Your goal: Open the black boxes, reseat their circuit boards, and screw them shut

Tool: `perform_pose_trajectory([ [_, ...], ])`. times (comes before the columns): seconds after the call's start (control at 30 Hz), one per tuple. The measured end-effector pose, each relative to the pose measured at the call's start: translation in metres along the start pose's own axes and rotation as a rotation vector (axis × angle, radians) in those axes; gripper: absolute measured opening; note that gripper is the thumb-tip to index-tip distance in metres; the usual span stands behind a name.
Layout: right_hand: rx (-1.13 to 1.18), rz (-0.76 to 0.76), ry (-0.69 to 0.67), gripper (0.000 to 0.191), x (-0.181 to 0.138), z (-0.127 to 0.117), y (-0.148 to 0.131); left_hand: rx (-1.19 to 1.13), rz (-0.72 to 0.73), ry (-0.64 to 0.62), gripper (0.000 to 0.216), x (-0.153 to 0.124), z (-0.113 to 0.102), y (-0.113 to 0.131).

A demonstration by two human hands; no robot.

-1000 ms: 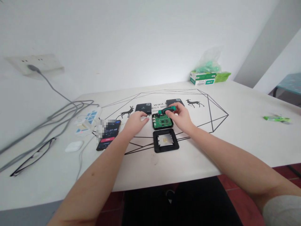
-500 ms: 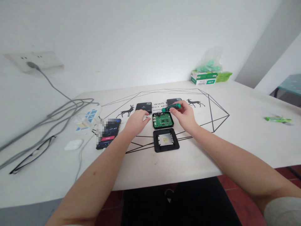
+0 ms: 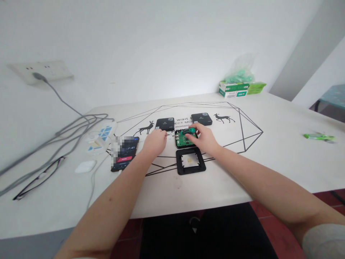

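My right hand [image 3: 205, 138] is closed round the green and black handle of a screwdriver [image 3: 188, 131], held tilted over the green circuit board [image 3: 181, 141] in its black case. The tool's tip is too small to make out. My left hand [image 3: 156, 141] rests on the table just left of the case, its fingers drawn together; whatever they may hold is hidden. Some tiny parts, perhaps screws [image 3: 169, 135], lie by its fingertips. In front of the case lies the black cover [image 3: 179, 166] with a silver metal plate [image 3: 189, 160].
Two closed black boxes [image 3: 165, 124] [image 3: 202, 119] stand behind. A phone [image 3: 125, 153], earbud case [image 3: 85, 166], glasses [image 3: 40, 178], power strip [image 3: 104, 135] and grey cables [image 3: 70, 135] occupy the left. Cartons [image 3: 234, 89] stand at the back; a green cutter [image 3: 319, 137] lies right.
My right hand has brought the screwdriver lower and to the left, over the circuit board. My left hand has shifted slightly, its fingers drawing closer together.
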State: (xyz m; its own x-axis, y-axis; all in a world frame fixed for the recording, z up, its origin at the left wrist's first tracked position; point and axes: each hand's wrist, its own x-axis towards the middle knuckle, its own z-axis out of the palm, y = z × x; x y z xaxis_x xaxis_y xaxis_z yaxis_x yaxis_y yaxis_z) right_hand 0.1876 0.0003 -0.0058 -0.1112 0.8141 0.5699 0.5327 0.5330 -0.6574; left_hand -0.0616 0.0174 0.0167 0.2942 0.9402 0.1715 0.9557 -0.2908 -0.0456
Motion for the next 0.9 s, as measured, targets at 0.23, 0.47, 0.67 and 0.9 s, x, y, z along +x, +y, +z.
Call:
perform_pose_trajectory([
  [0.23, -0.037, -0.06, -0.014, 0.024, 0.002, 0.006, -0.002, 0.021, 0.0, -0.038, 0.031, -0.002, 0.0, 0.004],
  [0.47, -0.026, -0.029, -0.027, 0.025, 0.003, 0.006, -0.004, 0.008, -0.004, -0.051, 0.031, -0.001, 0.001, 0.004],
  [0.67, 0.041, 0.013, 0.037, 0.026, 0.003, 0.0, -0.01, -0.041, 0.016, 0.007, 0.035, -0.001, 0.004, 0.001],
  [0.9, 0.357, 0.186, 0.288, 0.029, 0.008, -0.008, -0.01, -0.35, 0.049, 0.173, 0.023, 0.002, 0.005, 0.004],
])
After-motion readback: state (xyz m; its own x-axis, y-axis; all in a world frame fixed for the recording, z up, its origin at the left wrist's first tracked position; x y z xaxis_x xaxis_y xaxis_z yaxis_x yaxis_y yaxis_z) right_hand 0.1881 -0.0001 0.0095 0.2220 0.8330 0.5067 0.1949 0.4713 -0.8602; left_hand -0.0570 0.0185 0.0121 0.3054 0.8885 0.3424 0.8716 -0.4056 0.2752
